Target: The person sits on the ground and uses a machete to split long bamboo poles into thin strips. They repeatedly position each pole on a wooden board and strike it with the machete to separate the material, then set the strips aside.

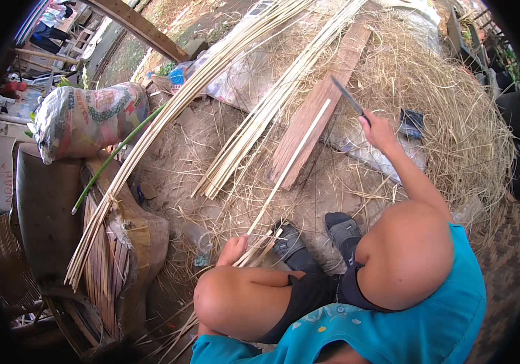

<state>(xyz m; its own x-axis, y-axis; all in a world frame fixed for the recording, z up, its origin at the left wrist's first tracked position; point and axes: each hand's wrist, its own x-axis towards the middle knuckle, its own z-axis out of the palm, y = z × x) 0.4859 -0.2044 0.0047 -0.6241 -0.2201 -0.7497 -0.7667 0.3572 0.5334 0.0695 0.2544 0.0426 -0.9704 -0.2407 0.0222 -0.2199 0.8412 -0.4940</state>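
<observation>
My left hand (pixel 234 249) grips the near end of a long pale bamboo strip (pixel 293 159) that slants up and away toward a reddish wooden plank (pixel 320 100). A few shorter split strips (pixel 260 250) lie under that hand by my left foot. My right hand (pixel 379 130) is raised over the straw and holds a dark-bladed knife (pixel 346 96), blade pointing up and left, apart from the strip. My knees and both dark shoes (pixel 317 239) fill the lower middle.
Two bundles of long bamboo strips (pixel 169 115) (pixel 272 100) cross the dirt ground. A heap of dry shavings (pixel 454 115) lies at right. A stuffed printed sack (pixel 87 118), a green stalk (pixel 114 155) and a worn seat (pixel 47 212) stand at left.
</observation>
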